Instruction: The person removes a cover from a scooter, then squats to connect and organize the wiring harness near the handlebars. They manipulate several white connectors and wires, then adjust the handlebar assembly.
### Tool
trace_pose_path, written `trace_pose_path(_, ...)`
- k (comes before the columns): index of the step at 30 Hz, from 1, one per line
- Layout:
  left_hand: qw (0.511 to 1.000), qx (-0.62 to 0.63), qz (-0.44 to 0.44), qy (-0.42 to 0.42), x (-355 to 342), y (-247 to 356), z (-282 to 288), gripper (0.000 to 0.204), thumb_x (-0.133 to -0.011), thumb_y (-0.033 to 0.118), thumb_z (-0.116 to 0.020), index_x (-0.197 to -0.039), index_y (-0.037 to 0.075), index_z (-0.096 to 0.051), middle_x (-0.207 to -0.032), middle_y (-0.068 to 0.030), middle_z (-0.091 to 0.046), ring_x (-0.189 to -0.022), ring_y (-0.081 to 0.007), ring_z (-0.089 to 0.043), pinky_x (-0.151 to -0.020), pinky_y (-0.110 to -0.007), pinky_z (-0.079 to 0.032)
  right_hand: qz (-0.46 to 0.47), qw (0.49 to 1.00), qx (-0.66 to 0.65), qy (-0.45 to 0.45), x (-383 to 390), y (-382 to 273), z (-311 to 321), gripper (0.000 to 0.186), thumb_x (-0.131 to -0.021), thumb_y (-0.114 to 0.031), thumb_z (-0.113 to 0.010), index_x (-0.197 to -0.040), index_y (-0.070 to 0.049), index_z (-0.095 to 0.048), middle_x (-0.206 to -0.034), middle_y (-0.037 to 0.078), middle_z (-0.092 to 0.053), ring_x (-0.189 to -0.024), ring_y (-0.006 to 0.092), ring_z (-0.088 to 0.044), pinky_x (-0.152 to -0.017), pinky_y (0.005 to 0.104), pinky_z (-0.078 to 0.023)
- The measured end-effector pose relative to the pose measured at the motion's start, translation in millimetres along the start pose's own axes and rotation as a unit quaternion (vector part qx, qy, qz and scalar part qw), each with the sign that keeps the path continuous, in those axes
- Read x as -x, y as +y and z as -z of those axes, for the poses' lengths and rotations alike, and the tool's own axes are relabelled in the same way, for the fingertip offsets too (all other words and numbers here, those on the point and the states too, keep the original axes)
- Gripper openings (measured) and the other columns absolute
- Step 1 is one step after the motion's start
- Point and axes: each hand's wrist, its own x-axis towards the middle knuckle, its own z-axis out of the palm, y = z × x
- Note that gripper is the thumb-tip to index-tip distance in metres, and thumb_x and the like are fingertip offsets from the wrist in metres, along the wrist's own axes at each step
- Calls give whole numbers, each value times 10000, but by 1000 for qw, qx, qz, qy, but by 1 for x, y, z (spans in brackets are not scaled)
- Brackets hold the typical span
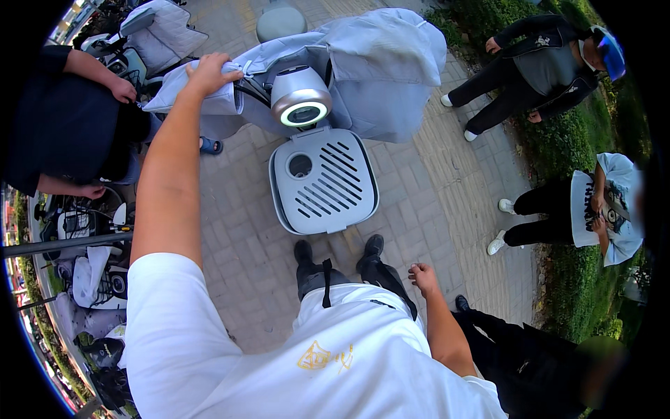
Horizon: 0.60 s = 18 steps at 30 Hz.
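In front of me stands an electric scooter, its round headlight (pixel 301 105) glowing with a ring of light. A pale grey quilted wind cover (pixel 380 59) drapes over its handlebars. My left hand (pixel 211 75) is stretched far forward, its fingers closed over the cover at the handlebar end on the left. Below the headlight, close to my feet, is a grey basket with a slotted lid (pixel 325 183) that has one round hole. Down at my right side hangs my right hand (pixel 423 277), fingers loosely curled but apart, with nothing in it.
A person in dark clothes (pixel 77 119) stands close on the left, near parked scooters (pixel 91 279). To the right are a person in a blue cap (pixel 537 70), one in a pale shirt (pixel 593 209) and one in black (pixel 516 356). Green hedges (pixel 569 279) edge the paving (pixel 447 188).
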Motion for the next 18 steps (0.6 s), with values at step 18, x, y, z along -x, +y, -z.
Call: trace_pose_path(18,999,17,23,-24,5,6,6,593,-759,561,-698,-1206,180,-613,-1313,-65,-539,-1315,-269,-412,-1029,-693,-189,-8,1000,9,2,6,-4,-2,291,-942,-241,-555,-1081,10,-607,-1009,116,-675,-861,221,-645,-733,379,-507)
